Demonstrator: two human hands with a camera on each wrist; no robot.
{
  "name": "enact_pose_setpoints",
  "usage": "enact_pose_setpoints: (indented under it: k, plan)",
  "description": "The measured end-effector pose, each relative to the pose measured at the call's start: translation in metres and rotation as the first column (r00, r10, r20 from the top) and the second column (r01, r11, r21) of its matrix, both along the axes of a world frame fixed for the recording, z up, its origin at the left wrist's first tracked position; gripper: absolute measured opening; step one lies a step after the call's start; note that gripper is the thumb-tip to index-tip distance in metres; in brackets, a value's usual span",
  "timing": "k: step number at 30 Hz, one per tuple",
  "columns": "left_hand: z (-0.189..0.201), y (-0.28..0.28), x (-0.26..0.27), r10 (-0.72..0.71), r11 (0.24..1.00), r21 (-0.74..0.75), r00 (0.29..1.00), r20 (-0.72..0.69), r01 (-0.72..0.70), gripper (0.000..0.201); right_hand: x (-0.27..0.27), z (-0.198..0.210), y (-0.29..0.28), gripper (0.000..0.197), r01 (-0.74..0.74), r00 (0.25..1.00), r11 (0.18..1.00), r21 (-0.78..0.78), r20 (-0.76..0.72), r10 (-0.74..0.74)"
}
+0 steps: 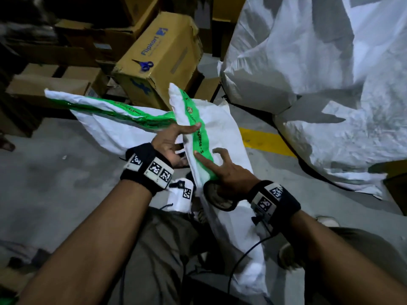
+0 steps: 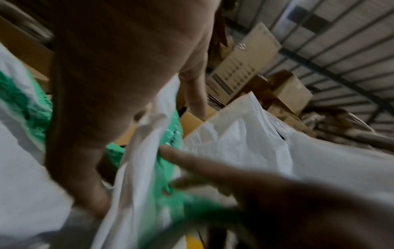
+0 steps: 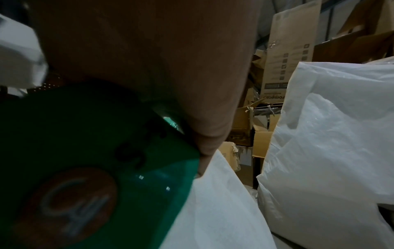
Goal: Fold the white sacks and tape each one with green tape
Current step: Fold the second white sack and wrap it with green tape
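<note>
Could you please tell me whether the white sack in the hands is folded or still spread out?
Folded: the white sack is a narrow bundle, green tape running along it under the left hand and right hand.

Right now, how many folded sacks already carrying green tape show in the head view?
2. One taped sack lies on the floor, left of the hands, in front of the cardboard box. The other sack is held between the left hand and the right hand. More may be hidden.
</note>
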State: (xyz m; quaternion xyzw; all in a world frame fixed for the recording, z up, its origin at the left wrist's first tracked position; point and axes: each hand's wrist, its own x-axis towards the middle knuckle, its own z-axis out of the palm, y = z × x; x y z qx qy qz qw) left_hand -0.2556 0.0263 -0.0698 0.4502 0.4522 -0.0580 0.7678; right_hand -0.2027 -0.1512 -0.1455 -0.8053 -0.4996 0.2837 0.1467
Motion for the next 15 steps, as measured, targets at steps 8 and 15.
enact_pose_setpoints:
  k: [8, 15]
  plan:
    - [-0.086, -0.069, -0.016, 0.069, 0.994, 0.096, 0.989, -0.133, -0.056, 0.03, 0.0, 0.009, 0.008, 0.071, 0.213, 0.957, 0.977, -0.026, -0.198, -0.214]
    - [-0.1, -0.064, -0.007, 0.158, 0.748, 0.658, 0.937, -0.311, 0.092, 0.054, -0.003, -0.016, -0.024, 0.054, 0.131, 0.978, 0.985, 0.109, 0.147, -0.146]
